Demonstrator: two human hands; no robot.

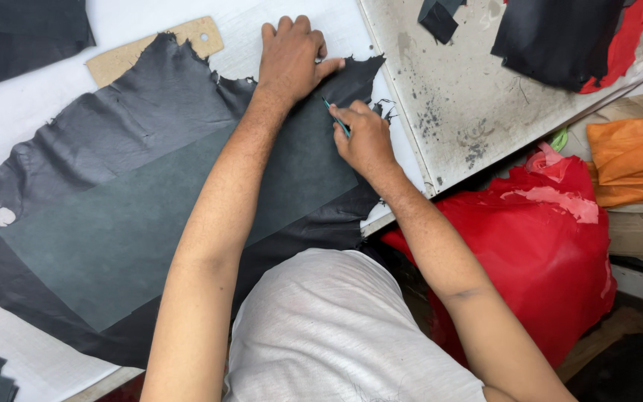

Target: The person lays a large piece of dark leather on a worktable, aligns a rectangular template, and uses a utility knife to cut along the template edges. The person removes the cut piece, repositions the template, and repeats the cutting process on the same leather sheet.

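Observation:
A large dark grey leather hide (113, 126) with ragged edges lies spread on a white table (31, 112). A flat dark green rectangular pattern sheet (128, 238) rests on top of it. My left hand (289, 56) presses flat on the far end of the sheet and hide, fingers spread. My right hand (366, 138) grips a thin teal marking pen (336, 117), its tip at the sheet's right edge, just below my left hand.
A tan cardboard template (128, 56) pokes out from under the hide at the top. A stained grey board (470, 89) at right carries black and red leather scraps (560, 37). A red plastic bag (545, 246) and orange material (634, 160) sit beyond the table's edge.

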